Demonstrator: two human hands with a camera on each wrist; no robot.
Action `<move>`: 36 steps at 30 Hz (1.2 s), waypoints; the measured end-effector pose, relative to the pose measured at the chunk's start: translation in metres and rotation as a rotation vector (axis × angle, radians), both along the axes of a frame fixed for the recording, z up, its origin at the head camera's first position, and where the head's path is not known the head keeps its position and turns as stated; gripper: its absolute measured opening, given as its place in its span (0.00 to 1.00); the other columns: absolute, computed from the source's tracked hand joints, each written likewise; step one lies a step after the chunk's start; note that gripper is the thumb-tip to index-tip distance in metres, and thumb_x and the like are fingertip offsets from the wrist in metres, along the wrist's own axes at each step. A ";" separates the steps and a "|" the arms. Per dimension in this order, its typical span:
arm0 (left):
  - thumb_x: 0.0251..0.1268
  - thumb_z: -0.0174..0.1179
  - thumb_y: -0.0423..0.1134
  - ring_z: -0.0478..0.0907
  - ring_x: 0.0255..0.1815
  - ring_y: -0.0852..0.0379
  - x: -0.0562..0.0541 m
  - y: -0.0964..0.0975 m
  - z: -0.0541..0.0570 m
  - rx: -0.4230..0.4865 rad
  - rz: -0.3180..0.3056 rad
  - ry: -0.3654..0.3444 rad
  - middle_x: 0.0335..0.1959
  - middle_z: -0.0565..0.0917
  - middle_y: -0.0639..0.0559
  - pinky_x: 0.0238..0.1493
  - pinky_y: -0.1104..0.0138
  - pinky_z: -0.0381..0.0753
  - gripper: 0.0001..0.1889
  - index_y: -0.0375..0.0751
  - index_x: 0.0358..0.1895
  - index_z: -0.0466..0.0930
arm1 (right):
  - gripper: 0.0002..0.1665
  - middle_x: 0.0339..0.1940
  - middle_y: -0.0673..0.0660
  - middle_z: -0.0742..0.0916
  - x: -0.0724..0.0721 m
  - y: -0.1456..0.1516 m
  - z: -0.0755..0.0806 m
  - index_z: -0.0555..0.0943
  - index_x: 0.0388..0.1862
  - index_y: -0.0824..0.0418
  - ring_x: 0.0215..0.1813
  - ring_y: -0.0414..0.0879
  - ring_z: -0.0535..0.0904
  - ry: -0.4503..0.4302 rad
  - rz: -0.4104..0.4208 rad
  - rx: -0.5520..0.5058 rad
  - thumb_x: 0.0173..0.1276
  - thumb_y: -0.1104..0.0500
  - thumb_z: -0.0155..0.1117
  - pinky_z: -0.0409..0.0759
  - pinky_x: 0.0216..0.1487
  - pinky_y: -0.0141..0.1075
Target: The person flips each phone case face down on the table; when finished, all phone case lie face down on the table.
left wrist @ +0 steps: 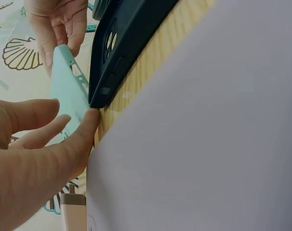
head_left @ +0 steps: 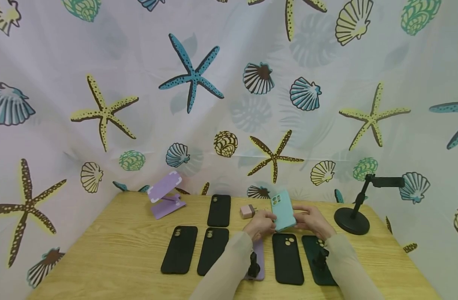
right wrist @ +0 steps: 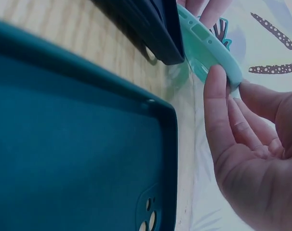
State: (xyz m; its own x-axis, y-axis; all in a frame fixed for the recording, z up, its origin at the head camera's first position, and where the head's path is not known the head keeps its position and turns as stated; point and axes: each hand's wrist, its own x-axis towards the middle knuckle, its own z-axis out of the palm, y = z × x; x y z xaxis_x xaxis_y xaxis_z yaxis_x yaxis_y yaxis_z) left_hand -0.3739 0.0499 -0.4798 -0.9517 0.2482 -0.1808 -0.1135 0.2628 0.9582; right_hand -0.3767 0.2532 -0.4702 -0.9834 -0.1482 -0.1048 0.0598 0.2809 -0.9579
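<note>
A turquoise phone case [head_left: 283, 212] with camera holes is tilted up at the back of the table. My right hand [head_left: 314, 220] pinches its right edge between thumb and finger, which the right wrist view shows close up on the case's rim [right wrist: 211, 45]. My left hand [head_left: 260, 225] is at the lower left edge of the case. In the left wrist view, that hand's thumb and fingers [left wrist: 81, 137] stand apart in front of the case [left wrist: 66, 91]; whether they touch it I cannot tell. A dark case [left wrist: 119, 57] lies close by.
Black phone cases [head_left: 178, 250] lie in front and behind, with a purple case [head_left: 259, 260] partly under my left arm and a dark green case [head_left: 314, 262] by my right wrist. Around them are a pink charger [head_left: 247, 211], a purple stand [head_left: 166, 191] and a black stand [head_left: 351, 221].
</note>
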 end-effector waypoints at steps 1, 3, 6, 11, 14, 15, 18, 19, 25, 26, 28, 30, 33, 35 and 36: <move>0.65 0.54 0.23 0.81 0.47 0.53 0.000 -0.001 0.000 0.001 0.001 -0.001 0.65 0.73 0.40 0.51 0.61 0.82 0.20 0.32 0.60 0.78 | 0.28 0.52 0.71 0.83 0.000 0.000 0.000 0.65 0.71 0.72 0.37 0.45 0.85 -0.002 -0.002 0.006 0.76 0.64 0.53 0.86 0.41 0.38; 0.65 0.55 0.23 0.82 0.48 0.54 0.000 -0.002 0.000 -0.002 0.001 0.002 0.65 0.74 0.40 0.52 0.61 0.82 0.20 0.32 0.60 0.78 | 0.27 0.49 0.69 0.85 -0.001 0.000 -0.002 0.66 0.70 0.71 0.35 0.44 0.85 -0.009 -0.007 0.020 0.76 0.63 0.54 0.86 0.38 0.36; 0.65 0.55 0.23 0.82 0.49 0.53 0.000 -0.004 -0.001 0.004 0.000 0.000 0.65 0.74 0.40 0.53 0.59 0.81 0.20 0.33 0.60 0.78 | 0.25 0.45 0.66 0.86 -0.001 0.001 -0.005 0.69 0.68 0.71 0.31 0.43 0.84 -0.011 -0.018 0.047 0.75 0.63 0.55 0.84 0.34 0.34; 0.64 0.57 0.23 0.82 0.51 0.50 0.002 -0.006 0.000 0.016 -0.003 -0.008 0.64 0.74 0.39 0.56 0.57 0.80 0.20 0.32 0.60 0.78 | 0.24 0.42 0.64 0.88 -0.001 0.001 -0.009 0.72 0.66 0.71 0.29 0.43 0.85 -0.040 -0.049 0.077 0.74 0.64 0.56 0.85 0.33 0.35; 0.63 0.57 0.23 0.81 0.53 0.49 0.003 -0.006 0.001 0.019 0.002 -0.010 0.63 0.75 0.39 0.59 0.55 0.79 0.20 0.32 0.59 0.78 | 0.25 0.47 0.66 0.86 -0.001 0.002 -0.011 0.70 0.67 0.72 0.33 0.44 0.86 -0.077 -0.053 0.067 0.74 0.65 0.55 0.86 0.36 0.36; 0.63 0.58 0.23 0.81 0.53 0.49 0.003 -0.006 0.001 0.017 0.005 -0.009 0.63 0.76 0.39 0.59 0.54 0.78 0.20 0.32 0.59 0.78 | 0.25 0.50 0.68 0.85 -0.001 0.002 -0.011 0.69 0.68 0.72 0.34 0.44 0.86 -0.085 -0.045 0.065 0.75 0.66 0.55 0.87 0.38 0.37; 0.62 0.58 0.24 0.80 0.55 0.49 0.002 -0.007 0.002 0.016 0.012 -0.007 0.62 0.77 0.40 0.59 0.55 0.78 0.19 0.32 0.58 0.79 | 0.25 0.56 0.73 0.81 0.000 0.003 -0.013 0.68 0.69 0.73 0.37 0.45 0.87 -0.092 -0.030 0.052 0.75 0.66 0.54 0.87 0.40 0.38; 0.62 0.58 0.24 0.79 0.55 0.49 0.002 -0.007 0.002 0.018 0.015 -0.010 0.61 0.77 0.40 0.59 0.55 0.79 0.19 0.32 0.58 0.79 | 0.25 0.58 0.74 0.80 0.000 0.003 -0.013 0.68 0.69 0.74 0.38 0.45 0.86 -0.085 -0.019 0.059 0.75 0.66 0.53 0.87 0.41 0.38; 0.64 0.58 0.24 0.80 0.55 0.50 0.001 -0.008 0.004 0.024 0.014 -0.020 0.63 0.76 0.39 0.55 0.58 0.81 0.19 0.31 0.59 0.78 | 0.23 0.55 0.73 0.81 0.001 0.002 -0.014 0.71 0.65 0.76 0.40 0.45 0.86 -0.070 -0.022 0.090 0.74 0.68 0.54 0.87 0.42 0.39; 0.64 0.58 0.24 0.80 0.54 0.50 0.001 -0.008 0.004 0.023 0.012 -0.019 0.63 0.75 0.39 0.55 0.59 0.81 0.20 0.31 0.59 0.78 | 0.22 0.54 0.72 0.83 0.001 0.002 -0.014 0.72 0.64 0.76 0.40 0.45 0.86 -0.072 -0.028 0.093 0.74 0.68 0.54 0.87 0.42 0.39; 0.64 0.58 0.24 0.81 0.53 0.50 0.001 -0.009 0.004 0.017 0.011 -0.016 0.62 0.76 0.39 0.55 0.58 0.81 0.20 0.32 0.59 0.78 | 0.21 0.51 0.70 0.84 0.000 0.002 -0.014 0.73 0.63 0.76 0.40 0.46 0.86 -0.078 -0.038 0.096 0.73 0.69 0.54 0.87 0.42 0.39; 0.63 0.58 0.24 0.81 0.52 0.50 0.000 -0.009 0.003 0.017 0.009 -0.014 0.61 0.77 0.39 0.56 0.57 0.81 0.20 0.31 0.59 0.77 | 0.21 0.50 0.69 0.85 0.000 0.002 -0.014 0.74 0.62 0.76 0.40 0.47 0.87 -0.081 -0.043 0.096 0.73 0.69 0.54 0.87 0.42 0.39; 0.63 0.58 0.25 0.81 0.52 0.48 -0.001 -0.010 0.001 0.025 0.000 -0.004 0.60 0.78 0.39 0.57 0.55 0.80 0.20 0.31 0.60 0.77 | 0.21 0.51 0.71 0.85 0.001 0.002 -0.013 0.73 0.63 0.76 0.43 0.47 0.86 -0.080 -0.031 0.093 0.74 0.70 0.53 0.87 0.44 0.40; 0.63 0.58 0.25 0.81 0.53 0.47 -0.001 -0.012 0.000 0.026 -0.003 0.002 0.60 0.77 0.39 0.58 0.55 0.79 0.21 0.31 0.61 0.76 | 0.21 0.53 0.72 0.83 0.002 0.003 -0.012 0.72 0.63 0.77 0.45 0.49 0.86 -0.080 -0.015 0.093 0.74 0.69 0.52 0.86 0.46 0.40; 0.63 0.58 0.25 0.81 0.54 0.46 -0.001 -0.013 -0.001 0.037 -0.002 0.002 0.61 0.77 0.38 0.58 0.54 0.79 0.21 0.30 0.61 0.76 | 0.21 0.55 0.72 0.83 0.003 0.003 -0.011 0.72 0.64 0.77 0.47 0.49 0.86 -0.079 -0.007 0.093 0.74 0.69 0.52 0.86 0.46 0.41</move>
